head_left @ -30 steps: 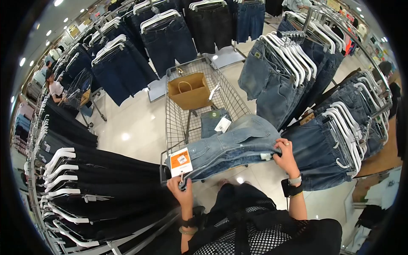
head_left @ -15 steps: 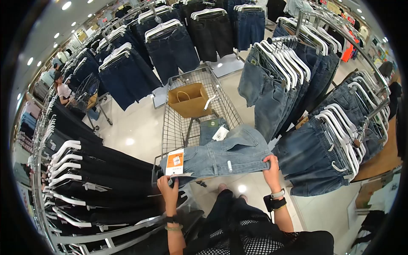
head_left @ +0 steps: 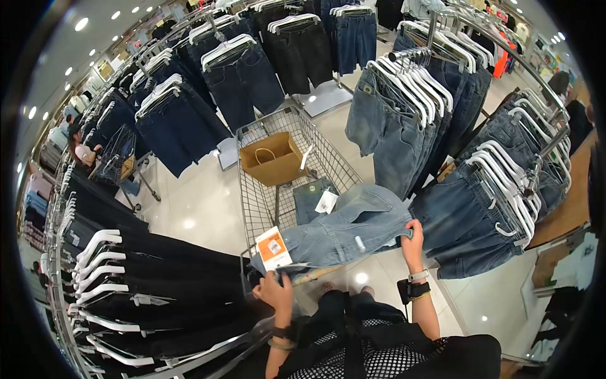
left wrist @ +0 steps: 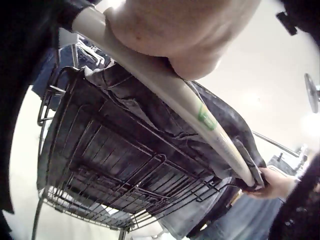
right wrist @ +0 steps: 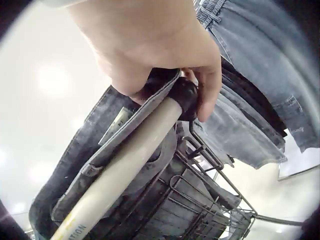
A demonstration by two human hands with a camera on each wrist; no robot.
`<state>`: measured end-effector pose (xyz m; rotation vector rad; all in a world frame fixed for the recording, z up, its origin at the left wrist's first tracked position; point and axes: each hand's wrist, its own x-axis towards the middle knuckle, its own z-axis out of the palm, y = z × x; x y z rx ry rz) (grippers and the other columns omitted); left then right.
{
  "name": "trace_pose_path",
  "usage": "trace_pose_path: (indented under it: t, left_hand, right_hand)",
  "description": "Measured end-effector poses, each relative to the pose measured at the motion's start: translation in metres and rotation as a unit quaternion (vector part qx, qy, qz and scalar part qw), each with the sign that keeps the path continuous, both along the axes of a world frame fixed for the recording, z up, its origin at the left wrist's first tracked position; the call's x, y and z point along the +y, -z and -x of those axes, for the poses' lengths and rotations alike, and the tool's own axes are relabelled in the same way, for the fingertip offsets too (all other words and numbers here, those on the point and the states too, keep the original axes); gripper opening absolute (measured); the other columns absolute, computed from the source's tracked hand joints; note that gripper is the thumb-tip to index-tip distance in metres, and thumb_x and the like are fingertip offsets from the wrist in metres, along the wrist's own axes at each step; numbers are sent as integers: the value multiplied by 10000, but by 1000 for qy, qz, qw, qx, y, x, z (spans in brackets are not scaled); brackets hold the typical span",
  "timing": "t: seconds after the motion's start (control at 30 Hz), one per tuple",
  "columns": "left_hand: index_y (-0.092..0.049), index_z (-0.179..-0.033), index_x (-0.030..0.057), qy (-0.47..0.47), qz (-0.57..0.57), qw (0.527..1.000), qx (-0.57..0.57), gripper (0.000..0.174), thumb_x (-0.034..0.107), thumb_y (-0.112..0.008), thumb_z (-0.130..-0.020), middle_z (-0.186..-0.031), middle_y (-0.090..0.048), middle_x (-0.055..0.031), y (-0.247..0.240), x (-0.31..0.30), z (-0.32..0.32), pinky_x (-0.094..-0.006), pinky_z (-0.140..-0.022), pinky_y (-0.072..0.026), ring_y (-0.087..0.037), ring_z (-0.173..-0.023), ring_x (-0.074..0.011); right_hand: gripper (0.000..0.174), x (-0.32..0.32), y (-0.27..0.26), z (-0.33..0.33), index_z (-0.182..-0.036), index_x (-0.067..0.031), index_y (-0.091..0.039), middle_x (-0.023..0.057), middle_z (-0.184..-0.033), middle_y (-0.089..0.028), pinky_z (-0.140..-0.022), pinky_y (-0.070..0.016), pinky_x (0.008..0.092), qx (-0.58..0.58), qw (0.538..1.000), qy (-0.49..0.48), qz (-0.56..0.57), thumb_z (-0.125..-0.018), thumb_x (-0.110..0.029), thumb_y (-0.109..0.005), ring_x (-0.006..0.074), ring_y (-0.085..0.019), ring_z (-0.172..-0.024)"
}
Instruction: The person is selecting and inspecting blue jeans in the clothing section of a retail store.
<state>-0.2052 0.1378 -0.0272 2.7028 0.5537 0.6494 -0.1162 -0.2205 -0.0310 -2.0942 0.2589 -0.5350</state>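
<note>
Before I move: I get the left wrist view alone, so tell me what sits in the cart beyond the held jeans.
Observer: A brown paper bag is in the cart, toward its far end.
Operator: Now report on the jeans near the left hand.
Observer: An orange-and-white tag lies over that end of the jeans, just beyond the left hand.
Operator: Last, check between the bag and the jeans.
Observer: A second denim piece is there, with a white tag on it.
</note>
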Motion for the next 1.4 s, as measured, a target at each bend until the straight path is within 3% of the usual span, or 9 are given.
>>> trace_pose_path:
  t: [0.17,0.37,0.6,0.73,0.93,1.13,1.27,1.3,1.4]
  left_hand:
    - [-617,-864,51,53,-13,998,17,225,268,-624,-807,-724,-596,-100,-4,-20,-10,-397,-704,-353,-562,-743,-284]
    - [-562,-806,44,126,-14,992,-3,199,239,-582,-837,-723,-599,-106,-9,-45,-33,-432,-630,-413,-575,-717,-304]
    - [-554,-858,36,135,-17,990,35,203,237,-577,-841,-806,-620,-106,-11,-58,-81,-442,-659,-428,-580,-778,-307]
    - [-598,-907,43,146,-39,988,-16,243,279,-581,-853,-726,-604,-152,2,-52,-117,-464,-609,-433,-591,-680,-344]
    - [-596,-895,45,138,-68,988,33,232,273,-570,-861,-766,-630,-134,-6,-46,-171,-450,-654,-442,-610,-754,-310]
    - [-576,-874,13,161,-80,984,3,292,303,-544,-888,-768,-634,-185,-1,-30,-218,-495,-643,-435,-605,-722,-377]
    - [-621,-1003,12,152,-90,984,32,358,342,-547,-887,-740,-642,-207,1,-26,-246,-499,-669,-437,-619,-709,-378]
    - [-634,-963,5,132,-72,986,76,335,316,-542,-879,-837,-669,-185,-4,-30,-253,-460,-739,-417,-616,-798,-350]
    - [-683,-1022,16,86,-32,970,227,510,462,-512,-843,-928,-681,-235,-16,-33,-278,-457,-792,-478,-654,-910,-365]
  right_hand:
    - [166,-6,0,-21,-881,-39,-460,147,-828,-526,-758,-421,370,11,997,75,10,-757,-19,-569,329,-517,-816]
    - [209,-31,-8,-53,-927,-61,-465,179,-893,-573,-796,-436,410,28,997,69,33,-769,-46,-602,389,-551,-897]
    - [258,-50,1,-93,-953,-84,-461,168,-944,-597,-819,-436,423,33,995,84,40,-783,-101,-655,392,-557,-969]
    - [264,-60,1,-115,-949,-88,-450,146,-954,-571,-809,-433,429,14,998,43,42,-784,-103,-656,379,-548,-978]
    - [273,-64,6,-143,-960,-94,-441,140,-991,-516,-794,-436,446,20,998,17,48,-800,-125,-660,393,-535,-958]
    - [340,-59,-4,-168,-1001,-127,-420,139,-1039,-503,-713,-472,502,85,989,40,118,-810,-222,-685,428,-582,-882]
    - [369,-62,-14,-188,-1031,-119,-420,212,-1055,-492,-689,-491,513,125,976,20,176,-817,-257,-687,467,-610,-804]
    - [384,-63,-19,-193,-1058,-105,-432,250,-1054,-497,-698,-499,516,142,971,4,194,-827,-295,-674,469,-620,-799]
    - [424,-71,-27,-214,-1108,-89,-449,263,-1073,-518,-717,-506,513,192,947,-41,256,-835,-344,-650,458,-630,-817]
